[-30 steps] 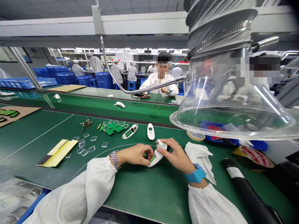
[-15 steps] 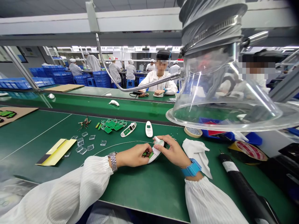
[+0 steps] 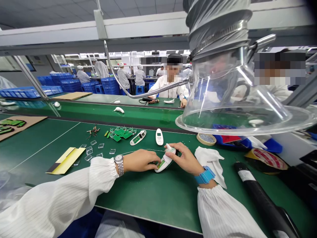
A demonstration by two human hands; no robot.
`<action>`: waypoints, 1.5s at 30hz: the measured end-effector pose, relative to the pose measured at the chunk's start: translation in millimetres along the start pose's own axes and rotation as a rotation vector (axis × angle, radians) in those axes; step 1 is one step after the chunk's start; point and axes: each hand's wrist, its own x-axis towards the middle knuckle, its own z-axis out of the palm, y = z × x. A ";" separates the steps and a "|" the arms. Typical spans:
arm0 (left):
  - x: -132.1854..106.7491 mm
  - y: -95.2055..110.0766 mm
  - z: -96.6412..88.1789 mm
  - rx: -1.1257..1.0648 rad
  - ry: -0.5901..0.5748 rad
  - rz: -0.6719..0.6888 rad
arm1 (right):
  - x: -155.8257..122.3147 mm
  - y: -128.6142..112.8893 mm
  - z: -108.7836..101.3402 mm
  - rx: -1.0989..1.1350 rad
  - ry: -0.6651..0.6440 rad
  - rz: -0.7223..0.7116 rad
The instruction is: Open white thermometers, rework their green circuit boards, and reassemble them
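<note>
A white ear thermometer [image 3: 167, 162], its casing open with a green part inside, is tilted above the green bench, nozzle pointing away from me. My right hand [image 3: 183, 157] is closed around its upper end, fingers behind and thumb in front. At its lower end, the fingertips of my left hand [image 3: 142, 161] pinch the casing's edge; the exact contact is partly hidden. Just beyond lie a white front cover [image 3: 159, 137] and a white half shell [image 3: 138, 137] with a green board. Several green circuit boards [image 3: 121, 133] are heaped further left.
Clear plastic pieces [image 3: 89, 150] and a yellow folded card [image 3: 66, 160] lie left. On the right are a white cloth [image 3: 210, 162], a black electric screwdriver [image 3: 257, 195] and a round tray of screws [image 3: 206, 138]. A clear extraction hood [image 3: 237, 99] hangs low. A co-worker [image 3: 170, 81] sits opposite.
The small green part my left fingers held is out of their grip, and green shows inside the casing. My left hand has flattened over the lower end. The co-worker's hand moved off a white piece.
</note>
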 end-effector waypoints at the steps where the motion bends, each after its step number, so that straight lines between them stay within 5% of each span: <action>1: 0.3 -0.2 -1.8 0.067 -0.016 0.033 | 0.1 0.2 -0.4 -0.005 -0.004 0.001; 12: 11.2 1.7 -10.4 0.542 -0.086 0.278 | 0.7 -1.9 -1.6 -0.005 -0.025 0.009; 26: 21.5 -0.1 -2.4 0.549 -0.050 0.325 | 2.0 -4.7 -1.4 0.010 -0.012 -0.001; 31: 26.6 2.7 -5.9 0.400 -0.007 0.153 | 0.6 1.2 -0.9 -0.023 0.020 -0.018; 36: 6.5 4.7 -3.1 0.168 0.046 -0.046 | 1.1 0.2 -3.2 -0.062 0.067 -0.070; 42: 0.3 -2.9 17.4 -0.701 0.153 -0.404 | 3.0 -13.2 -3.7 0.015 0.075 -0.098; 45: 6.6 -8.8 25.2 -0.909 0.063 -0.401 | 2.2 -20.0 -3.3 0.096 0.071 -0.100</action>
